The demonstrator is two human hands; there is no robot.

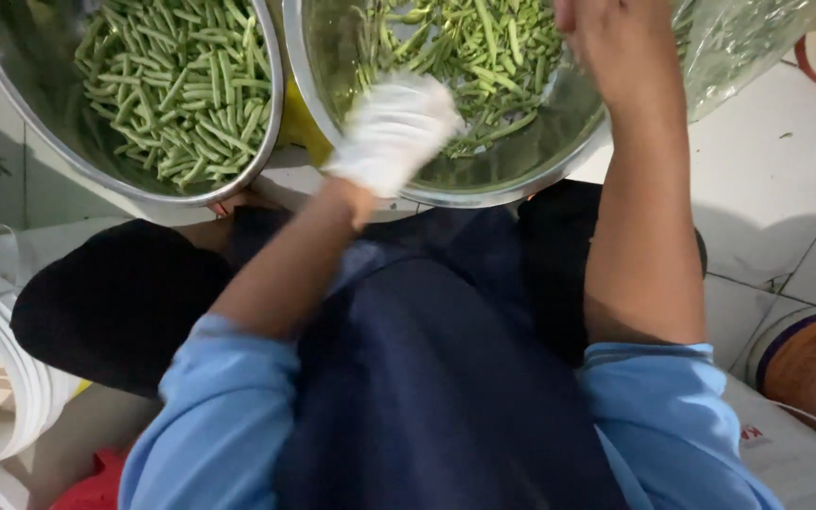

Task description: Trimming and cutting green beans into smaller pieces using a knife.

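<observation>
Brimming steel bowls (both round) of green beans

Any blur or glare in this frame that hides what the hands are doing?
Head view: the gloved left hand is smeared by motion blur, fingers indistinct; the right hand is cropped at the top edge; soft glare on the right steel bowl; beans stay sharp.

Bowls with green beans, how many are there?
2. One bowl is at upper left. The other bowl is at upper middle, under the gloved left hand and the bare right hand. More may be out of view.
</observation>
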